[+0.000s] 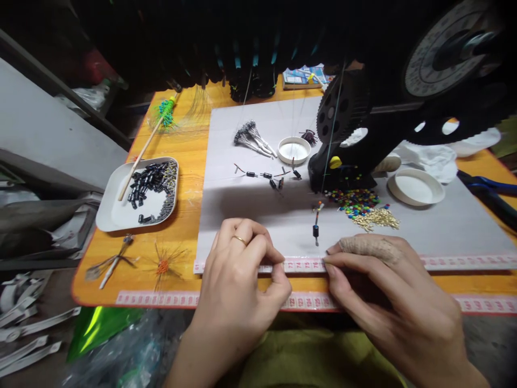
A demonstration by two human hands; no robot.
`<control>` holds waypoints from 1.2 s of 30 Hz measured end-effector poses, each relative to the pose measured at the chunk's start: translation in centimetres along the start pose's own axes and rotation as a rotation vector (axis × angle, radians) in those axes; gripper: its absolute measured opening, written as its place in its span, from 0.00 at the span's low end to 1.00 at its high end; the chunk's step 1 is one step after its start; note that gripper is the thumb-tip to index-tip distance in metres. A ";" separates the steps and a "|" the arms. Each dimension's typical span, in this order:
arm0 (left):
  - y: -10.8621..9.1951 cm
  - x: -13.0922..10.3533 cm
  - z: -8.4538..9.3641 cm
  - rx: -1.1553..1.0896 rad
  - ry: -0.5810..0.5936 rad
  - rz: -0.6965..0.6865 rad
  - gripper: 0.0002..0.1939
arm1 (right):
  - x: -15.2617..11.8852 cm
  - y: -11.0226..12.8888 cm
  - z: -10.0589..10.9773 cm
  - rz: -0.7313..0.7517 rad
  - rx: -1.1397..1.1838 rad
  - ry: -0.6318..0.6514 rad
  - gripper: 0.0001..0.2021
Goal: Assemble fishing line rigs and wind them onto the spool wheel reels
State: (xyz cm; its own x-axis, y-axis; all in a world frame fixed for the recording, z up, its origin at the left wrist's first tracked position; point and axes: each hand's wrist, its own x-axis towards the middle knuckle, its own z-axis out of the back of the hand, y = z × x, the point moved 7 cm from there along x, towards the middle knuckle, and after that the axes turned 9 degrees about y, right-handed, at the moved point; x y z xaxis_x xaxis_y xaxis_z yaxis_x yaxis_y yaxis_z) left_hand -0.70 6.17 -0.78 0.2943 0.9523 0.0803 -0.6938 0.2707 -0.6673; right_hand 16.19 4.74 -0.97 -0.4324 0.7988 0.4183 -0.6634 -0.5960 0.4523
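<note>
1. Two printed measuring strips carry readable figures: between the fingers of both hands, the upper strip (299,265) shows 73, 74, 75 and 76; nearer the person than the fingertips, the lower strip (309,301) shows 122, 123 and 124.
2. The left hand (242,275) comes in from the lower left, back upward, fingers curled, with thumb and forefinger tips pressed together at the upper strip; whether they pinch anything thin cannot be told. It wears a gold ring (240,239).
3. The right hand (391,291) reaches in from the lower right, one finger wrapped in tan tape (369,247), its fingertips brought together with the thumb just past the 76; anything between them is too small to tell.
4. Just beyond the right fingertips, over the grey board (250,210), is a black cylinder (315,231) with an orange-tipped stem.
5. Farther beyond those fingers lie coloured beads (359,199); well left of the left fingers, a white tray (110,213) rests on the orange counter (188,226).
</note>
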 end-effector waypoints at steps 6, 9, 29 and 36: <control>0.0 -0.1 0.0 -0.008 0.009 0.006 0.06 | 0.0 0.1 0.0 0.010 -0.009 0.005 0.12; -0.1 -0.1 -0.1 -0.003 0.002 0.003 0.06 | 0.1 0.1 0.1 0.011 -0.005 -0.003 0.12; -4.2 -4.7 -1.9 -0.031 -0.219 -0.320 0.13 | -3.2 0.1 -2.0 -0.408 1.180 0.100 0.05; -3.1 -3.7 -2.2 -0.280 -0.034 -0.124 0.14 | -3.7 1.2 -3.3 -0.500 1.677 0.196 0.07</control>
State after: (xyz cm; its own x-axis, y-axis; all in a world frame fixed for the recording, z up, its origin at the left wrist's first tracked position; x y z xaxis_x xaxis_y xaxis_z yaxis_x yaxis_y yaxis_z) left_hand 1.79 1.53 -0.67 0.3401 0.9198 0.1957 -0.4448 0.3407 -0.8283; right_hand 14.97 1.30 -4.56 -0.5465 0.8367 -0.0362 0.4888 0.3538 0.7974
